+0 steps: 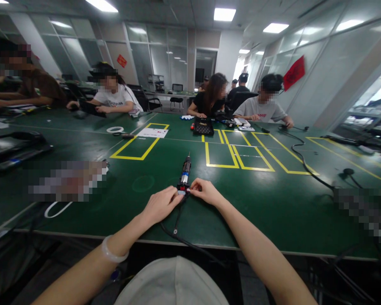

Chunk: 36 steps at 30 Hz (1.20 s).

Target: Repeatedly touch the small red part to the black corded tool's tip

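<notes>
Left hand (161, 204) and right hand (205, 191) pinch the black-and-blue cylindrical power tool's (184, 174) near end, close to the green table's (273, 203) front edge; bare mat lies around.

We see our left hand (161, 205) and right hand (205, 191) pinching the near end of a small cylindrical tool (184, 175) lying on the green counter (260, 199). Its black cable (178, 228) trails toward us over the counter edge. Several people sit along the far side.

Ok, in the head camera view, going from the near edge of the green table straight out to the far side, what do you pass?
Black cable → left hand and right hand at the tool's base → black tool → yellow tape rectangle → black case → seated person in black.
</notes>
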{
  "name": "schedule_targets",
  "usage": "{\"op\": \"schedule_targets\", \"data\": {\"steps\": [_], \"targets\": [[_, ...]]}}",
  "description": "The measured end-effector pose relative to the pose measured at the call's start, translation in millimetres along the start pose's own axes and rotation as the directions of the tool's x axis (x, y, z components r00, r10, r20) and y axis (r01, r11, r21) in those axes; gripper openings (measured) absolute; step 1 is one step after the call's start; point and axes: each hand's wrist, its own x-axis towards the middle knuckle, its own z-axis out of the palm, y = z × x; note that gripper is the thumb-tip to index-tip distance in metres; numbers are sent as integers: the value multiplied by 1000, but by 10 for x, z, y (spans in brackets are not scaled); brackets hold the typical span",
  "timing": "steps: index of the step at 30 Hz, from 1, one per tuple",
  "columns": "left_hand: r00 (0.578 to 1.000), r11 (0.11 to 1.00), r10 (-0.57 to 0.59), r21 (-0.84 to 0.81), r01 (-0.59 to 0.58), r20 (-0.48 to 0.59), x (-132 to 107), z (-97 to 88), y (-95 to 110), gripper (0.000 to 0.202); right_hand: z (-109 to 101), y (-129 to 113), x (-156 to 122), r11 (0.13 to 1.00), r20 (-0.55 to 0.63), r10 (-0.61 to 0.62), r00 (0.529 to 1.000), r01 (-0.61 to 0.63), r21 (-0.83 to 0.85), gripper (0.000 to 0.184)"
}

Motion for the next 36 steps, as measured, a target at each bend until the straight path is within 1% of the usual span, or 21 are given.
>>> {"op": "schedule_targets", "data": {"steps": [2,3,5,8,10,12,15,17,20,22,25,28,36], "targets": [[992,994,-109,-18,108,-60,35,-12,-40,49,26,3,11,1000,-13,6,1000,-6,19,14],[989,991,-133,-31,131,-65,56,-14,-56,53,41,2,16,1000,-18,13,1000,-12,28,14],[992,991,-122,-64,120,-17,104,-13,-71,62,72,-10,25,999,-31,26,999,-25,45,15],[997,994,-60,-86,64,53,182,-1,-48,67,96,-45,24,997,-38,39,999,-37,61,12],[997,997,-36,-60,40,66,238,10,-12,68,89,-66,16,998,-36,36,999,-34,48,9],[996,999,-32,6,32,81,302,20,30,68,66,-78,6,1000,-35,21,999,-20,15,11],[992,991,-69,125,56,101,405,35,91,68,19,-80,-3,1000,-26,-8,1000,8,-20,22],[990,981,-107,172,89,97,467,48,118,66,-8,-75,-6,999,-1,-34,999,34,-30,28],[986,974,-141,191,123,84,528,66,114,65,-32,-53,-7,996,27,-68,997,70,-63,36],[986,974,-143,190,126,83,553,67,63,67,-43,-24,-4,994,12,-73,997,74,-78,37],[984,970,-156,200,136,89,604,34,-105,69,-66,28,3,996,-23,-66,998,65,-69,35],[976,958,-195,230,169,94,705,-42,-385,70,-90,61,9,997,-35,-49,998,46,-64,33],[948,920,-304,290,265,98,1074,-341,-1412,74,-92,51,5,998,-8,-43,999,42,-51,27]]}}
